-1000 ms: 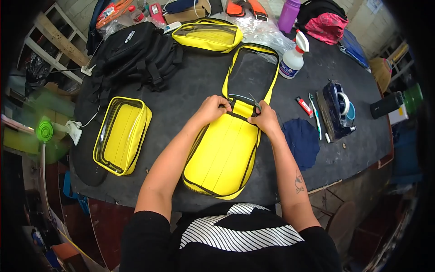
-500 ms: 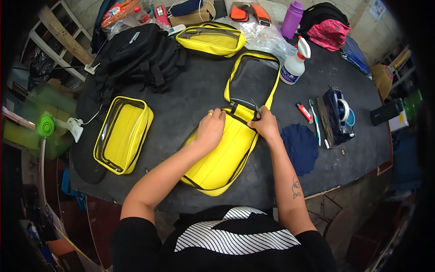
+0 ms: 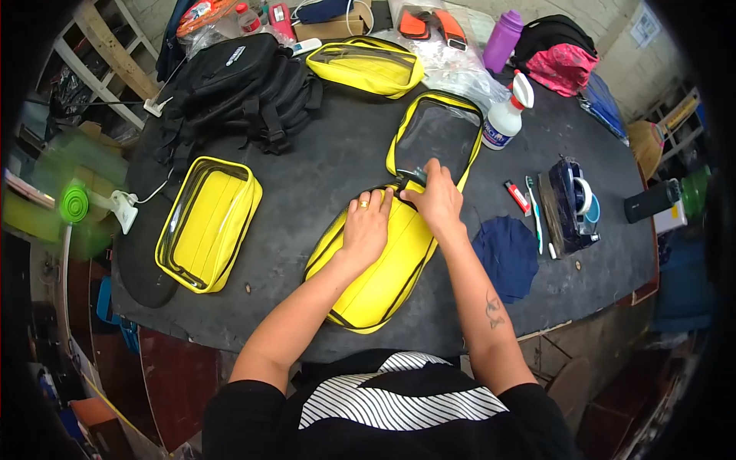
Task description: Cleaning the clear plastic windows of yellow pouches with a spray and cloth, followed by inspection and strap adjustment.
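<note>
An opened yellow case with dark trim lies before me, its clear-windowed lid folded out toward the far side. My left hand rests on the case near the hinge edge, fingers stretched out and pressing on the yellow panel. At the hinge between body and lid, my right hand is closed around a small pair of snips. Their tip points left along the dark trim. The fingers hide much of the snips.
Two more yellow cases lie left and far. Around them are a black backpack, spray bottle, purple bottle, navy cloth, toothbrush, red packet, tape dispenser and green fan.
My left hand has flattened onto the case from a pinch at its edge. My right hand has shifted up and left, turning the snips from pointing away to pointing left.
</note>
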Tool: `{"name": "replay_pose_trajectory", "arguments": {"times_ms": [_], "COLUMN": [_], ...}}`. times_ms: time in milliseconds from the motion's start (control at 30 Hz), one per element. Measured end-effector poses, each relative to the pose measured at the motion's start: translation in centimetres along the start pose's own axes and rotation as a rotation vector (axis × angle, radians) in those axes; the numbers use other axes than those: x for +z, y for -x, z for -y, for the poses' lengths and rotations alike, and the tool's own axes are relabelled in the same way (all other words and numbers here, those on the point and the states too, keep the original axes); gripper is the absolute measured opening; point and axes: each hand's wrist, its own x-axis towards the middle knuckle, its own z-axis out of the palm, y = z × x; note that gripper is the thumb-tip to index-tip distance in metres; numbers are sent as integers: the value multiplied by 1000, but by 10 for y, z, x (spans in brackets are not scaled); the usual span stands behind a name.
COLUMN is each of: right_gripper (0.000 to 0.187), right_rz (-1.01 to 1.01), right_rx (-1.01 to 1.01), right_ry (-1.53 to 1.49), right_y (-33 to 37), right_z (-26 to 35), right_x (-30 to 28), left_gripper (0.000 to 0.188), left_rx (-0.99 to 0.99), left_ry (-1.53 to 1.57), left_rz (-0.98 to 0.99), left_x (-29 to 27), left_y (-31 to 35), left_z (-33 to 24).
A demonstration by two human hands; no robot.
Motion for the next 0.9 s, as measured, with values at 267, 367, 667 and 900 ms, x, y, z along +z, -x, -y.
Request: {"name": "replay_pose_trajectory", "arguments": {"times_ms": [267,367,667,900], "right_gripper": [61,59,58,57], "right_rz": [207,261,383,407], "right_rx": [68,71,109,104], "right_ry": [6,43,27,25], "right_y": [-32,-38,-46,-45], "right_z": [-6,-5,-7,-6], "right_x": [19,16,10,6], "left_gripper": [41,36,6,10], "left_rx": [-225,-118,120,157], "left_ry": [117,165,213,159], "left_rz": [-80,-232,-449,-447], "left_x": [0,3,21,26], "left_y": [-13,-18,-38,-37], "left_z": [-17,-10,12,14]}}
